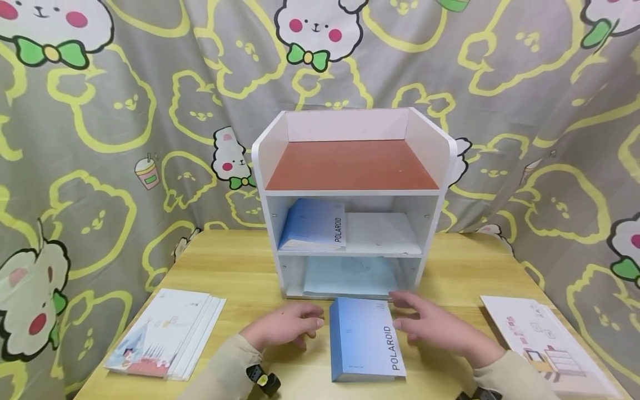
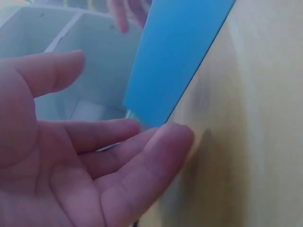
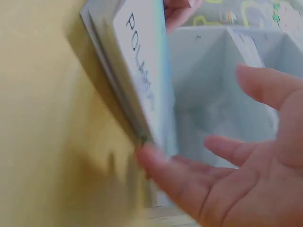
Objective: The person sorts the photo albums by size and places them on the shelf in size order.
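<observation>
A blue-to-white book marked POLAROID [image 1: 365, 340] lies flat on the table in front of the shelf unit. On its left side my left hand [image 1: 284, 326] hovers a short way from the blue spine [image 2: 175, 52], fingers relaxed and slightly bent. My right hand [image 1: 431, 326] is at the opposite side, its thumb and fingers spread and its fingertips right at the page edge. In the right wrist view the book's pages [image 3: 111, 52] face that hand, whose palm [image 3: 265, 189] holds nothing.
A small white shelf unit [image 1: 432, 222] with a brown top stands behind the book. Another blue POLAROID book [image 1: 315, 225] lies in its middle compartment. White illustrated booklets [image 1: 167, 333] are stacked at left, and more illustrated booklets [image 1: 545, 344] lie at right. A patterned curtain [image 1: 190, 44] hangs behind.
</observation>
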A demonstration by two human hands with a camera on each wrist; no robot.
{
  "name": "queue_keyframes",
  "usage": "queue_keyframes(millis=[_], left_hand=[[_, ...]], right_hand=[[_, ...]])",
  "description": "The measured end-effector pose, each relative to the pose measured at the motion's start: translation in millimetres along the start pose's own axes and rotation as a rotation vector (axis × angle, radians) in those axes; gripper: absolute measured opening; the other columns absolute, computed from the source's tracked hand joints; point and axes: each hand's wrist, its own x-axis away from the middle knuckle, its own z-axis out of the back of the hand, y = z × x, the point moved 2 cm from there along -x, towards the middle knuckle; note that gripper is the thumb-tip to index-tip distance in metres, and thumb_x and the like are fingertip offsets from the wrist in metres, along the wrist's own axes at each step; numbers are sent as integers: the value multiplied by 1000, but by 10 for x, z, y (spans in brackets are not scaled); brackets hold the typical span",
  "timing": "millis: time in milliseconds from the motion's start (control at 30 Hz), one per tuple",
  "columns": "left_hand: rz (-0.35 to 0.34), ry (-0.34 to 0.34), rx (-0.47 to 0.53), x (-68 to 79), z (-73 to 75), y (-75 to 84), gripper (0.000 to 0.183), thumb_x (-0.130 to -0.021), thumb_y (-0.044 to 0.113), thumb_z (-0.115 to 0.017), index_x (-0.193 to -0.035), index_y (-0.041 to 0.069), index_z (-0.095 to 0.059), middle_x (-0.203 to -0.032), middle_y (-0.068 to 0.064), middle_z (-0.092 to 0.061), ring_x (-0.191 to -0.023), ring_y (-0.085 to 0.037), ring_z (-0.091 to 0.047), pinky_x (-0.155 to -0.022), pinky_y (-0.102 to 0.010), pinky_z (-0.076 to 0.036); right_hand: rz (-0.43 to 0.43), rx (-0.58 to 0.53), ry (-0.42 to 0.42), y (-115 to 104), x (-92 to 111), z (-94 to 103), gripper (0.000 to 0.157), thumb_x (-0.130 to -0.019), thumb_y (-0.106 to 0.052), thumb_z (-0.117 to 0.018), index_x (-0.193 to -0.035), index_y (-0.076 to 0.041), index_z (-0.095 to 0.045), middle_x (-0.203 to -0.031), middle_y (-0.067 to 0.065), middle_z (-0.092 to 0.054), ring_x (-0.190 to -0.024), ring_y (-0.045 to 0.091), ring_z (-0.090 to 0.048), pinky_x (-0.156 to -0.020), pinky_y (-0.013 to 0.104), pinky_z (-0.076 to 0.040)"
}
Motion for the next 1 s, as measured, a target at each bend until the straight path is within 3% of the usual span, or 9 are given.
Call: queue_keyframes(millis=[67, 167, 233, 333, 500, 767, 1000], left_hand=[[16, -6, 104, 5, -48, -22, 54, -103, 31, -59, -144, -3, -51, -112, -14, -67, -89, -28, -68, -69, -37, -60], [28, -17, 218, -9, -136, -40, 54, -103, 29, -59, -146, -2, -49, -121, -14, -66, -94, -30, -68, -69, -40, -61], [36, -23, 275, -28, -188, -41, 54, -104, 29, -58, -146, -3, -48, -122, -15, -65, -94, -32, -67, -70, -42, -61], [27, -15, 304, -61, -227, -41, 55, -104, 26, -57, -147, -7, -46, -120, -15, -64, -97, -31, -66, -73, -43, -61], [-1, 17, 259, -98, -196, -20, 61, -103, 23, -59, -148, -12, -38, -116, -17, -65, -96, -29, -68, -81, -41, -60], [43, 29, 233, -93, -218, -26, 69, -102, 23, -62, -152, -12, -31, -127, -23, -60, -93, -28, -69, -79, -39, -60], [50, 20, 217, -116, -205, -73, 72, -103, 29, -60, -152, -12, -29, -125, -25, -63, -89, -29, -71, -79, -39, -60]], right_hand=[[-63, -278, -58, 120, 51, 24, 71, -105, -19, -56, -157, 9, -16, -153, 40, -26, -130, 47, -50, -92, 52, -55], [-101, -599, -151, 269, 98, 10, 70, -108, -14, -42, -156, 10, 3, -155, 39, -21, -133, 44, -48, -100, 57, -48], [-96, -746, -203, 334, 104, -9, 69, -109, -11, -35, -155, 8, 12, -156, 37, -23, -135, 43, -47, -104, 60, -43], [-79, -868, -256, 379, 81, -32, 67, -110, -10, -29, -154, 6, 18, -156, 34, -27, -136, 43, -45, -107, 61, -39], [-70, -906, -268, 382, -22, -60, 65, -110, -8, -28, -155, 7, 17, -154, 32, -34, -136, 43, -45, -108, 60, -38], [-75, -869, -238, 401, -85, -172, 65, -108, -4, -35, -154, 13, 6, -147, 31, -45, -132, 41, -50, -107, 56, -42], [-54, -693, -174, 359, -89, -276, 61, -106, -7, -43, -151, 20, -11, -142, 28, -51, -125, 37, -57, -101, 51, -49]])
